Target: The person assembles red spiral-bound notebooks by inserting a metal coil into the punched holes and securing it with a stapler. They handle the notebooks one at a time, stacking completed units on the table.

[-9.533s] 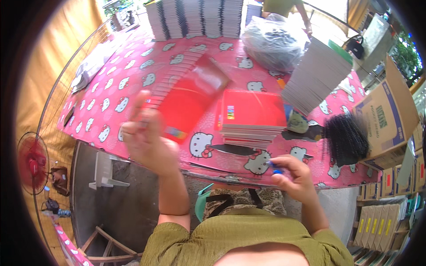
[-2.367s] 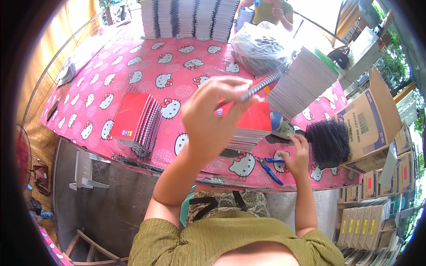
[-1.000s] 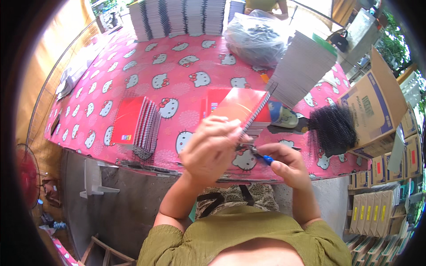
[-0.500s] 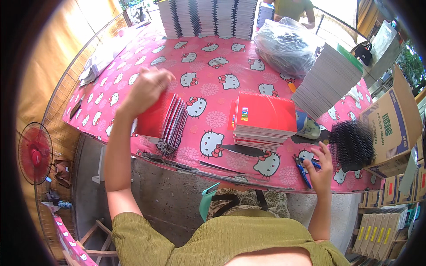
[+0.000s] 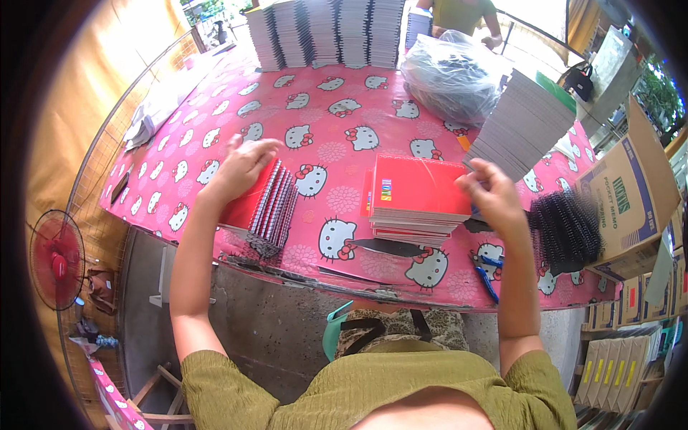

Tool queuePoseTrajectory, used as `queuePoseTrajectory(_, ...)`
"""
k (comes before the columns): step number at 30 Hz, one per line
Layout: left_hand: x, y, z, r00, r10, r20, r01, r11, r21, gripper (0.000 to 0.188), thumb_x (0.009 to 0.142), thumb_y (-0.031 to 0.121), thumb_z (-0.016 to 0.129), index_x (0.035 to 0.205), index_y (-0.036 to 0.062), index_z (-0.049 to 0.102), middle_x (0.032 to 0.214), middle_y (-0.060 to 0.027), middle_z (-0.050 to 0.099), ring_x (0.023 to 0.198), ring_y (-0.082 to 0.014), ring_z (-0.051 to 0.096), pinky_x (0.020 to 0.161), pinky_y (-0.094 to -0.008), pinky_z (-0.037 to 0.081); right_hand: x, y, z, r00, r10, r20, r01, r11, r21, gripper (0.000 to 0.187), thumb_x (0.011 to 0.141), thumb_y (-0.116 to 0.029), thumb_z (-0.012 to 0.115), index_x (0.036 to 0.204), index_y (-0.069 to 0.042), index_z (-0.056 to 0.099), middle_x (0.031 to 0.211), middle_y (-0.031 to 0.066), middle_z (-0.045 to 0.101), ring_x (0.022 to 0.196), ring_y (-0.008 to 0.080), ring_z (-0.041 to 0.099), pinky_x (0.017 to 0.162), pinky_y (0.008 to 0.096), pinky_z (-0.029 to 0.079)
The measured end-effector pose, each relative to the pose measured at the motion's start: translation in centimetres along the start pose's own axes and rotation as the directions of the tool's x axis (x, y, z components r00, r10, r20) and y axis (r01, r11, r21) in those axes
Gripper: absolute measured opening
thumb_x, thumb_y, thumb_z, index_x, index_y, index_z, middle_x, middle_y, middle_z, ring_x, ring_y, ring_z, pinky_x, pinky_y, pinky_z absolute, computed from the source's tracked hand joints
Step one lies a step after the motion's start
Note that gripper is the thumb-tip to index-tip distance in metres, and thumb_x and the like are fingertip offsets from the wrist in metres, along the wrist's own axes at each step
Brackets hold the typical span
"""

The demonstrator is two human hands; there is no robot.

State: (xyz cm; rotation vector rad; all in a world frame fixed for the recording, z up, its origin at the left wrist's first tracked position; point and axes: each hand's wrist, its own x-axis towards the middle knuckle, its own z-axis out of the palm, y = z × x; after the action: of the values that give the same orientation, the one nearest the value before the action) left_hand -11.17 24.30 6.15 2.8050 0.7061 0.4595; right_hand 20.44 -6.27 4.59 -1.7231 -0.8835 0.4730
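My left hand (image 5: 242,170) lies over a stack of red spiral-bound notebooks (image 5: 266,215) at the table's front left, fingers stretched out. Black coils line that stack's right side. Reaching in from the right, my right hand (image 5: 493,195) has its bent fingers apart at the right edge of a second red stack (image 5: 419,186). This one shows red covers over grey-white pages, with no coil visible on it. Blue-handled pliers (image 5: 487,279) rest on the table by my right forearm, out of my hand. A dark, flat, pointed piece (image 5: 390,247) sticks out before the second stack.
Black spiral coils (image 5: 566,231) lie beside an opened carton (image 5: 627,204) at the right. Behind are a leaning grey page stack (image 5: 519,125), a clear plastic bag (image 5: 451,79) and tall bound stacks (image 5: 326,36). Another person (image 5: 462,14) stands across the pink table (image 5: 330,287).
My right hand has moved from the pliers up to the right edge of the second red stack. My left hand has lowered slightly over the bound notebooks. The view has shifted a little.
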Motion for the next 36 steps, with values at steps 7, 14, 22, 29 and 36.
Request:
queuePoseTrajectory(7, -3.1, 12.3, -3.0, 0.874, -0.236, -0.424, -0.079, 0.793, -0.604, 0.042, 0.092, 0.021, 0.063, 0.130, 0.0068, 0.054, 0.123, -0.0111, 0.061, 0.111, -0.0240, 0.059, 0.102, -0.0396, 0.039, -0.8, -1.9, -2.6, 0.998, -0.021, -0.066, 0.018, 0.998, -0.059, 0.018, 0.085, -0.005, 0.068, 0.097, 0.001, 0.056, 0.088, 0.0092, 0.067, 0.082, 0.0124, 0.064, 0.075, 0.0267, 0.052)
queuePoseTrajectory(14, 2.7, 23.8, 3.3, 0.727, 0.149, -0.671, -0.293, 0.950, -0.107, 0.028, 0.081, 0.021, 0.072, 0.107, 0.0114, 0.069, 0.112, -0.0071, 0.066, 0.105, -0.0189, 0.061, 0.107, -0.0453, 0.028, -1.5, -1.2, 2.1, 0.938, -0.305, -0.164, 0.337, 0.911, 0.236, 0.023, 0.080, -0.003, 0.073, 0.091, -0.003, 0.053, 0.085, 0.0058, 0.065, 0.083, 0.0118, 0.063, 0.072, 0.0258, 0.051)
queuePoseTrajectory(22, 5.9, 24.7, 5.8, 0.791, 0.137, -0.596, -0.373, 0.880, -0.294, 0.014, 0.074, 0.018, 0.078, 0.085, 0.0106, 0.075, 0.084, -0.0011, 0.072, 0.085, -0.0162, 0.066, 0.103, -0.0417, 0.032, 0.4, 7.7, -10.9, 0.916, 0.015, -0.400, -0.328, 0.601, -0.729, 0.037, 0.077, -0.031, 0.076, 0.092, 0.001, 0.065, 0.094, 0.0201, 0.068, 0.090, 0.0351, 0.067, 0.079, 0.0429, 0.053)
queuePoseTrajectory(29, 5.8, 24.6, 5.8, 0.815, 0.083, -0.574, -0.293, 0.913, -0.283, 0.015, 0.072, 0.022, 0.079, 0.085, 0.0156, 0.076, 0.100, 0.0005, 0.071, 0.101, -0.0189, 0.062, 0.106, -0.0502, 0.027, -0.2, 14.2, -12.8, 0.905, 0.108, -0.412, -0.426, 0.251, -0.869, 0.020, 0.078, -0.016, 0.068, 0.091, -0.001, 0.067, 0.095, 0.0221, 0.068, 0.089, 0.0375, 0.068, 0.078, 0.0436, 0.055)
queuePoseTrajectory(36, 5.2, 25.4, 6.2, 0.789, 0.026, -0.614, -0.226, 0.941, -0.251, 0.018, 0.070, 0.022, 0.080, 0.087, 0.0188, 0.077, 0.103, 0.0032, 0.069, 0.112, -0.0245, 0.053, 0.101, -0.0506, 0.031, -0.8, 9.9, -13.3, 0.918, -0.238, -0.318, -0.086, 0.661, -0.745, 0.017, 0.079, -0.003, 0.064, 0.096, 0.001, 0.066, 0.088, 0.0185, 0.061, 0.082, 0.0318, 0.063, 0.077, 0.0386, 0.051)
